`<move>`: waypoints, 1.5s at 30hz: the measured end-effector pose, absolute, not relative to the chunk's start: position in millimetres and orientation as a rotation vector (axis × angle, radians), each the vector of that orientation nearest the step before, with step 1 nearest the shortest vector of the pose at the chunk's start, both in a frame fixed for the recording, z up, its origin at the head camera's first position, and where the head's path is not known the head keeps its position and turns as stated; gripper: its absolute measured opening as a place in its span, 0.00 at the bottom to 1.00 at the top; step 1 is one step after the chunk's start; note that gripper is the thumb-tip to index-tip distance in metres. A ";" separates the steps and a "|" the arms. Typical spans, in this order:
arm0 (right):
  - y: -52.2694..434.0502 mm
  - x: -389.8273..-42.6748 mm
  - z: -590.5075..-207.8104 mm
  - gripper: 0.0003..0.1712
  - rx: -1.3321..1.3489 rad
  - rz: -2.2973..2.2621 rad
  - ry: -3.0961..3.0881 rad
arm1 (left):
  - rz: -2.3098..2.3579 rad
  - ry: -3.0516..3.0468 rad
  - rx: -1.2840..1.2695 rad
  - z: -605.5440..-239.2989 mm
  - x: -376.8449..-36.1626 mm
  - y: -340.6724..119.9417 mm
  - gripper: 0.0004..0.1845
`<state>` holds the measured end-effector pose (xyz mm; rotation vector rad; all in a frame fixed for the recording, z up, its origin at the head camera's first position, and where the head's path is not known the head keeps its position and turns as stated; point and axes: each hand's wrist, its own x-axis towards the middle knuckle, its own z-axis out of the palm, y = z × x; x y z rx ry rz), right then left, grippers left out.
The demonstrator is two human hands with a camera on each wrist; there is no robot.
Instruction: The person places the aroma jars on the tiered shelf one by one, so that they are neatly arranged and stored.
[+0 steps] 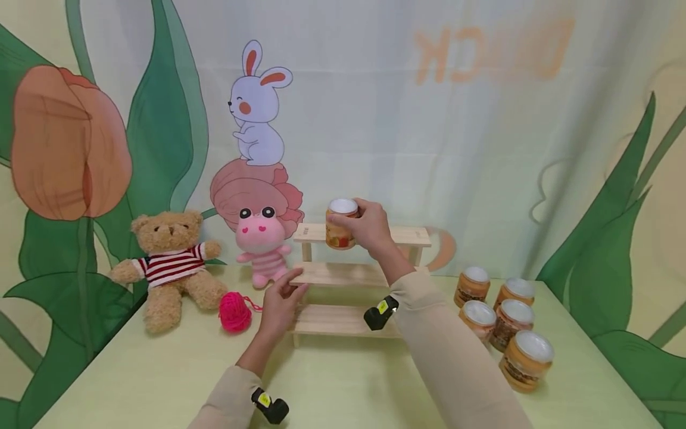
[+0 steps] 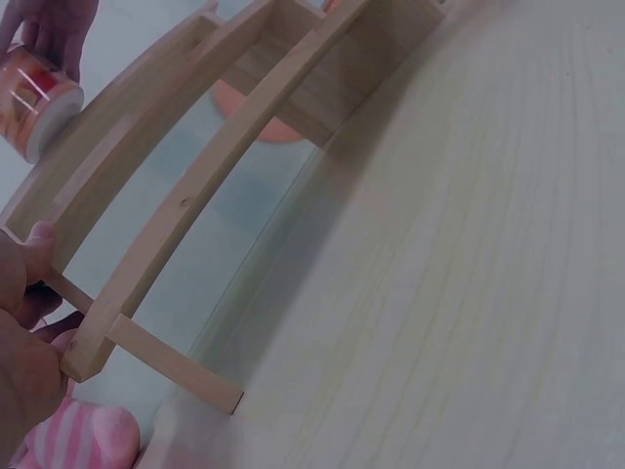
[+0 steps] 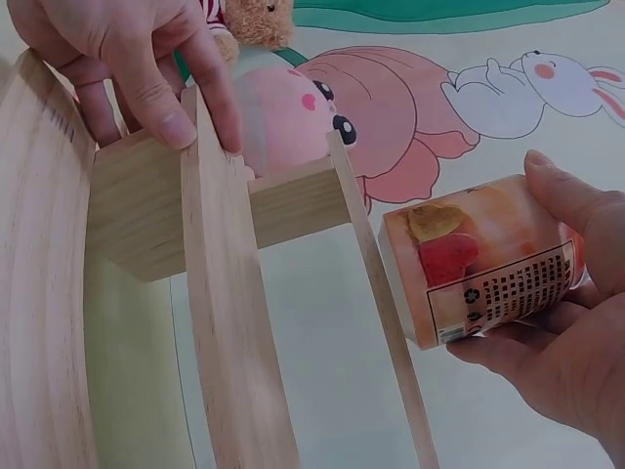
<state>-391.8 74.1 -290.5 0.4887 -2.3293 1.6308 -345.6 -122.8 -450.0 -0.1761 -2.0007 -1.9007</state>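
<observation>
My right hand (image 1: 374, 229) grips a jar (image 1: 339, 233) with a white lid and an orange fruit label. In the head view the jar is upright and overlaps the left part of the top tier of a three-tier wooden shelf rack (image 1: 343, 274). The right wrist view shows the jar's base (image 3: 398, 283) right at the top board's edge, with thumb and fingers on either side of the jar. At the rack's left end, my left hand (image 1: 280, 304) holds the middle board, its thumb and fingers around the board's end.
Several similar jars (image 1: 527, 357) stand on the table at the right. To the left of the rack are a pink plush toy (image 1: 261, 238), a teddy bear (image 1: 174, 268) in a striped shirt and a ball of pink yarn (image 1: 234, 312). A printed curtain (image 1: 375, 137) hangs behind.
</observation>
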 end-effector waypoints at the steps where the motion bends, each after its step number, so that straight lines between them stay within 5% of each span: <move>1: 72.6 -393.6 -290.9 0.25 0.477 1.629 -2.333 | -1.902 -2.001 -0.178 -450.2 -345.8 -122.6 0.19; 10: 58.0 -403.2 -297.9 0.42 0.301 1.718 -2.255 | -1.894 -1.983 -0.203 -453.1 -349.0 -123.1 0.19; 20: 54.6 -418.8 -309.5 0.35 0.342 1.602 -2.254 | -1.884 -1.991 -0.188 -451.9 -346.0 -123.7 0.19; 34: 62.4 -421.7 -311.6 0.37 0.355 1.710 -2.280 | -1.899 -1.985 -0.189 -452.4 -348.5 -123.5 0.19; 45: 76.0 -411.7 -318.3 0.53 0.292 1.665 -2.358 | -1.871 -1.997 -0.182 -450.9 -346.5 -123.3 0.19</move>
